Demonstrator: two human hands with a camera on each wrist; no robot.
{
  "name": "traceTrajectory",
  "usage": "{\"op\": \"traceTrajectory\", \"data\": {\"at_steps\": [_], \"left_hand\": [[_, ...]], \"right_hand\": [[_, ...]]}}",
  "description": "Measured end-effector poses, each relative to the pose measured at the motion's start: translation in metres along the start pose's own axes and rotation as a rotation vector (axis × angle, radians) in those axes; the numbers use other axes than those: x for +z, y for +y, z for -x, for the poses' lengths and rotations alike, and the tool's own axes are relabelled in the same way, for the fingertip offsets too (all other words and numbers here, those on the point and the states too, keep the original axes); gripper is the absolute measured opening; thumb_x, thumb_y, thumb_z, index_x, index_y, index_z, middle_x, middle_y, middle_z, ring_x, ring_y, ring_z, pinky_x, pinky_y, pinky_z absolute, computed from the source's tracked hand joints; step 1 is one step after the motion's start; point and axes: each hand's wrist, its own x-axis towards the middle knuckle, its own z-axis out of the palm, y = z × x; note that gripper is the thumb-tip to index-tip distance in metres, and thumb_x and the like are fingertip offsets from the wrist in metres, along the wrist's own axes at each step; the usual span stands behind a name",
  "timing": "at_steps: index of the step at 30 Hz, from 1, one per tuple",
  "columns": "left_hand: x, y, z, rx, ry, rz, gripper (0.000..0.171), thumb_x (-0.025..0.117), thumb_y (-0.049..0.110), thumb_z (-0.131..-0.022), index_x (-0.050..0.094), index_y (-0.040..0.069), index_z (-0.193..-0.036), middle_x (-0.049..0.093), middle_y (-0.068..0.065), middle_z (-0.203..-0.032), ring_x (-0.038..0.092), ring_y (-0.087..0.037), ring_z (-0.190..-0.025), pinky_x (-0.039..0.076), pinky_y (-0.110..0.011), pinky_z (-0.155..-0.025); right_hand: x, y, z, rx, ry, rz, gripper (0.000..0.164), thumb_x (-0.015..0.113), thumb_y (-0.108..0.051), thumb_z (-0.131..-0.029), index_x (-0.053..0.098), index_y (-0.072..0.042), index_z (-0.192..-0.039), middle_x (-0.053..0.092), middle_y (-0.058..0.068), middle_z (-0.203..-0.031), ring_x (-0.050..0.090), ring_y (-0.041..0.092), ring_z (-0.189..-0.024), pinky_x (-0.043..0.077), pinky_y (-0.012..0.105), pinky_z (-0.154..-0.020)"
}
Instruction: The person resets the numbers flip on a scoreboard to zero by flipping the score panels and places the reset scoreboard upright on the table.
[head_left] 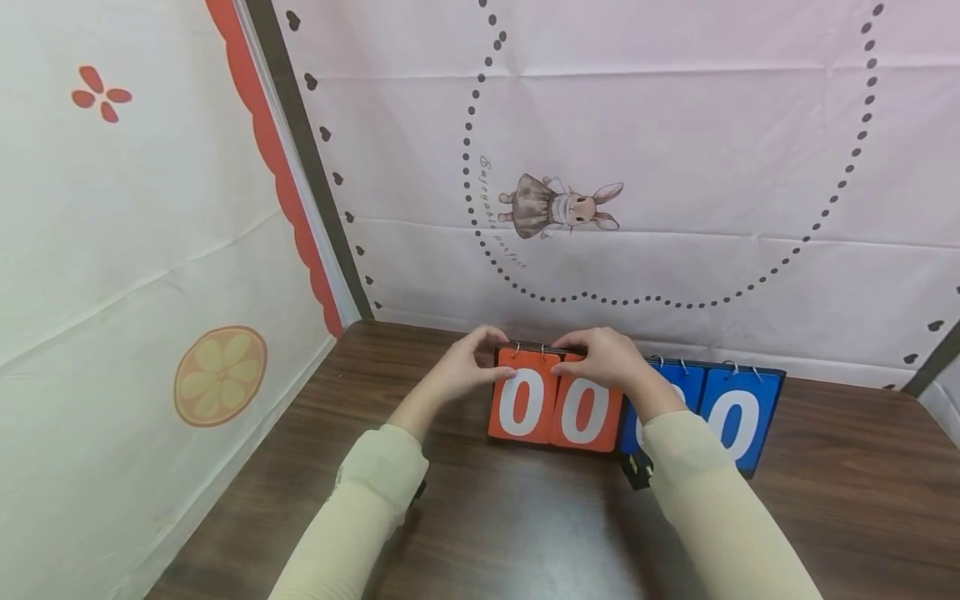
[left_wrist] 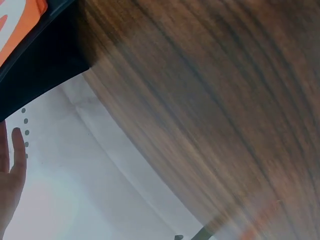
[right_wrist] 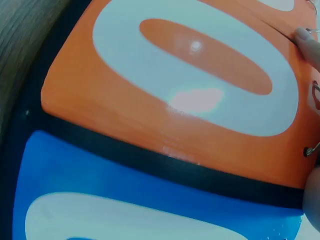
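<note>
A flip scoreboard [head_left: 767, 433] stands on the table, tilted back, with digit cards hanging from metal rings along its top. Two orange cards [head_left: 517, 421] each read 0, and beside them the blue cards [head_left: 738, 421] also show 0 on the right one. At the top left corner my left hand [head_left: 461, 371] grips the board, thumb in front and fingers at the upper edge. My right hand [head_left: 609, 365] holds the top edge over the second orange card, thumb pressed near the rings [right_wrist: 313, 148]. My right forearm covers part of the left blue card.
The brown wood-grain table [head_left: 525, 525] runs up to a pale cloth wall [head_left: 675, 208] close behind the scoreboard. A second cloth wall [head_left: 135, 250] with a red scalloped border flanks the table's left edge. Small black devices [head_left: 637, 472] sit under the wrists.
</note>
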Motion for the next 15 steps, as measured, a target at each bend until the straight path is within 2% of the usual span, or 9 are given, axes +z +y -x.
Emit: {"op": "traceTrajectory", "data": {"at_steps": [2, 5, 9, 12, 15], "left_hand": [[0.003, -0.001, -0.002, -0.025, -0.002, -0.038, 0.040, 0.078, 0.015, -0.080, 0.055, 0.011, -0.113, 0.057, -0.002, -0.109, 0.056, -0.016, -0.097, 0.050, -0.039, -0.087], [0.007, -0.002, -0.005, -0.027, -0.001, -0.056, 0.037, 0.078, 0.014, -0.081, 0.056, 0.013, -0.112, 0.058, -0.003, -0.107, 0.056, -0.017, -0.096, 0.051, -0.038, -0.084], [0.011, -0.004, -0.005, -0.005, -0.007, -0.059, 0.037, 0.076, 0.013, -0.082, 0.054, 0.012, -0.112, 0.058, -0.003, -0.106, 0.057, -0.016, -0.094, 0.052, -0.037, -0.083], [0.013, -0.005, -0.003, 0.010, 0.000, -0.049, 0.043, 0.076, 0.012, -0.082, 0.051, 0.011, -0.117, 0.057, -0.004, -0.109, 0.057, -0.018, -0.094, 0.052, -0.038, -0.083], [0.014, -0.008, 0.005, 0.021, 0.021, -0.037, 0.055, 0.076, 0.014, -0.083, 0.044, 0.010, -0.128, 0.052, -0.007, -0.116, 0.054, -0.021, -0.102, 0.050, -0.041, -0.087]], "right_hand": [[0.000, 0.001, 0.001, 0.015, 0.003, 0.001, 0.037, 0.075, -0.036, -0.082, 0.068, -0.017, -0.114, 0.065, 0.001, -0.104, 0.055, 0.018, -0.086, 0.049, 0.042, -0.078], [-0.002, 0.002, 0.003, 0.029, -0.003, -0.007, 0.038, 0.075, -0.034, -0.082, 0.068, -0.019, -0.115, 0.066, 0.000, -0.103, 0.054, 0.017, -0.086, 0.050, 0.039, -0.075], [-0.003, 0.002, 0.007, -0.016, -0.021, 0.106, 0.044, 0.076, -0.035, -0.081, 0.064, -0.022, -0.121, 0.065, -0.001, -0.103, 0.055, 0.016, -0.080, 0.050, 0.035, -0.070], [-0.005, -0.001, 0.012, -0.091, 0.009, 0.255, 0.059, 0.075, -0.042, -0.080, 0.056, -0.019, -0.131, 0.061, 0.003, -0.117, 0.056, 0.021, -0.094, 0.048, 0.043, -0.084], [-0.016, 0.001, 0.028, -0.110, 0.135, 0.279, 0.073, 0.070, -0.047, -0.083, 0.042, -0.014, -0.141, 0.044, 0.009, -0.137, 0.042, 0.028, -0.119, 0.032, 0.056, -0.100]]}}
